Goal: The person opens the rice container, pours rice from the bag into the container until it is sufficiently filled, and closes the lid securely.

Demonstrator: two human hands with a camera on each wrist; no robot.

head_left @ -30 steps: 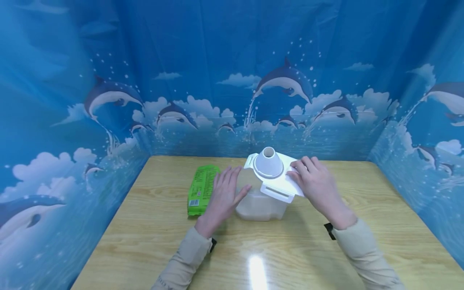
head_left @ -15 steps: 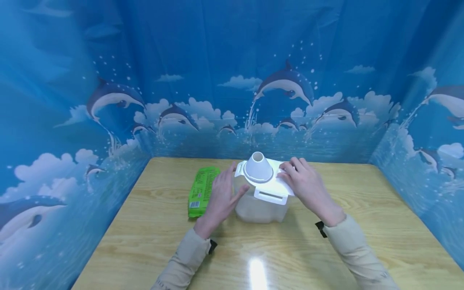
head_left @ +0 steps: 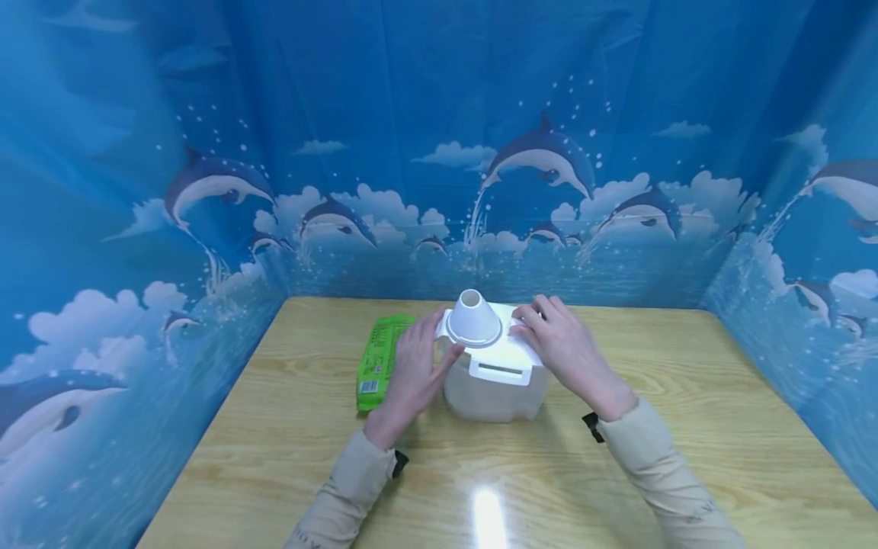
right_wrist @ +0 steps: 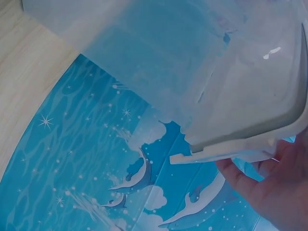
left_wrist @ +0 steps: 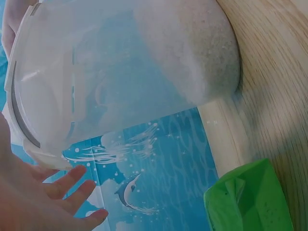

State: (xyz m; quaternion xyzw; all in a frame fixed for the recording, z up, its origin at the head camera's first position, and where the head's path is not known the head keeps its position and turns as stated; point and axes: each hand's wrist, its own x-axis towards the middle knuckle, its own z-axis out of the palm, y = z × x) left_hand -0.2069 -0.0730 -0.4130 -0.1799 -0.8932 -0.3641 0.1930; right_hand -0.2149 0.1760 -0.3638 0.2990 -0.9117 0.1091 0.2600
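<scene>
A translucent plastic container stands on the table, pale grain-like contents lying in its bottom. Over its mouth lies a white lid with a cone-shaped spout and slotted side clips. My right hand holds the lid's right edge, fingers curled at the rim in the right wrist view. At the left, my left hand has its fingers extended along the container's side, with the thumb beside the lid's front left corner. The left wrist view shows those fingertips close to the lid's edge.
A bright green printed packet lies on the wooden table, just left of the left hand. Behind and at both sides hangs a blue dolphin-print curtain, meeting the table's back edge.
The right hand has moved left with the lid, which has shifted left and come down over the container's mouth. The left hand has stayed nearly in place, its thumb now nearer the lid.
</scene>
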